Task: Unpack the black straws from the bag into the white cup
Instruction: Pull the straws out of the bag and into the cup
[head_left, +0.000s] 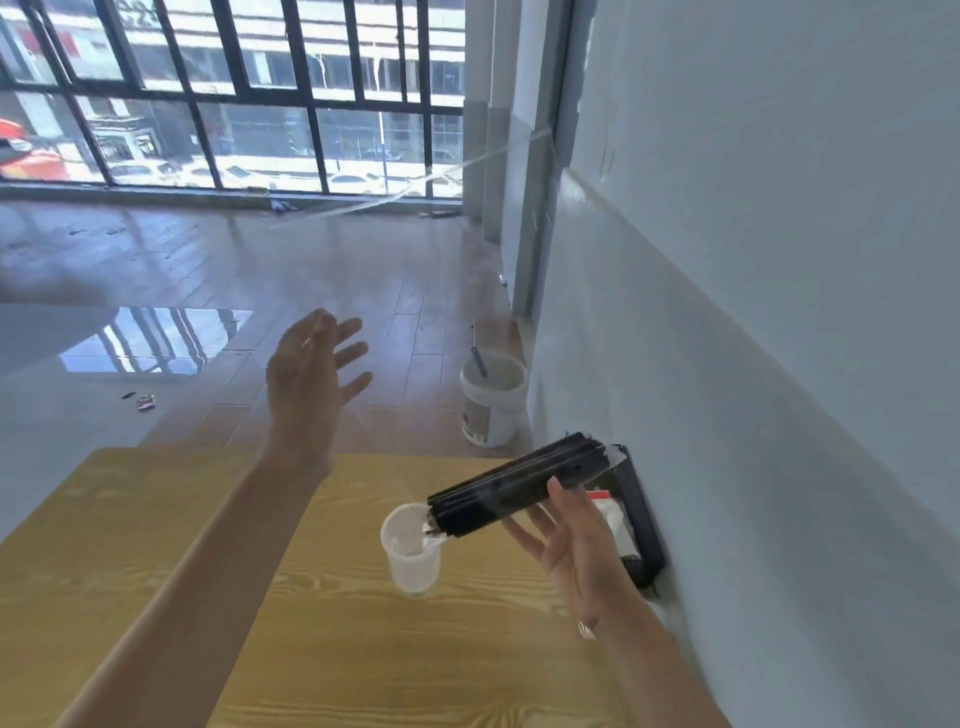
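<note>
Bundle of black straws (519, 486) in a clear bag (608, 457), tilted, lower end down-left, touching or just over the rim of the white cup (413, 551); upper end up-right toward the wall. Bag film shows as glare along the bundle and a crumpled bit at each end. Can't tell whether any straw is already out of the bag or in the cup; the lower end is blurred.

Right hand (574, 545) holds the bundle from beneath, thumb over the top, fingers spread under it, palm facing up: loosely clamped on the bagged straws. Something small and shiny at the right wrist, too blurred to identify.

White cup upright on the wooden table (337, 649), toward the far right corner, near the far edge. Looks empty inside apart from the bag end at the rim.

Left hand (311, 371) raised past the table's far edge, above the floor, fingers apart, holding nothing, motion-blurred. Well apart from cup and straws.

Black box (636, 519) against the wall off the right edge of the table, white and red contents inside, unclear. White bucket (491, 397) on the floor beyond the far edge, by the wall, stick standing in it. Wooden floor, big dark-framed window (234, 93) at the back.
</note>
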